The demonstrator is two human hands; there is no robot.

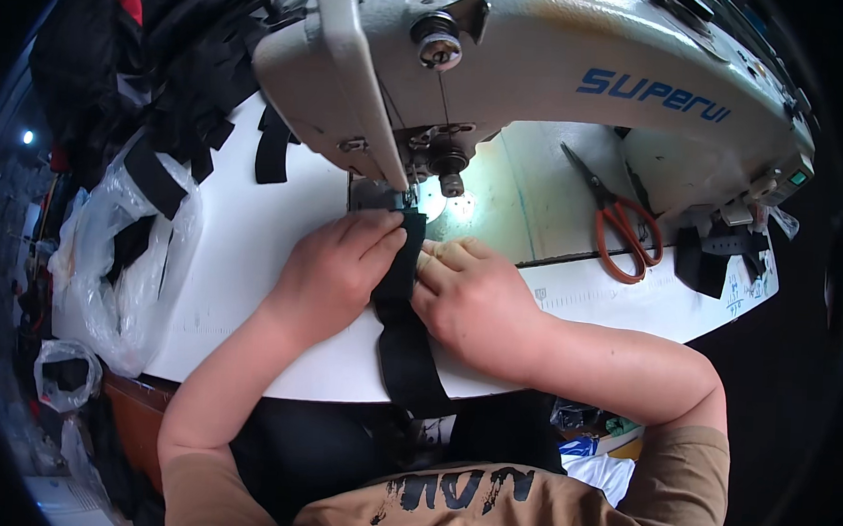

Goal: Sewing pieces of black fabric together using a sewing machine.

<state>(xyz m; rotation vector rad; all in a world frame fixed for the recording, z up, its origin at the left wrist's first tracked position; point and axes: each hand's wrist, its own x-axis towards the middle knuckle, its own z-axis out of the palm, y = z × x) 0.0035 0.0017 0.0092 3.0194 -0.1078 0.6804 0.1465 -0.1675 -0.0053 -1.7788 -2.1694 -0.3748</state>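
A black fabric strap (404, 274) runs from under the needle area of a sewing machine (524, 70) toward me, and its lower end hangs over the table's front edge. My left hand (341, 264) grips the strap's left side close to the presser foot, fingers bent and pressed together. On the strap's right edge, my right hand (467, 298) is closed with its fingers curled against the fabric. The fingertips of that hand are partly hidden. Lamp light falls on the machine bed just right of the needle.
Orange-handled scissors (627, 236) lie on the machine bed at the right. Black pieces (704, 261) rest near the table's right end. At the left stands a clear plastic bag (125, 269) with black strips. Another black strip (273, 151) lies behind my left hand, near dark fabric (181, 50).
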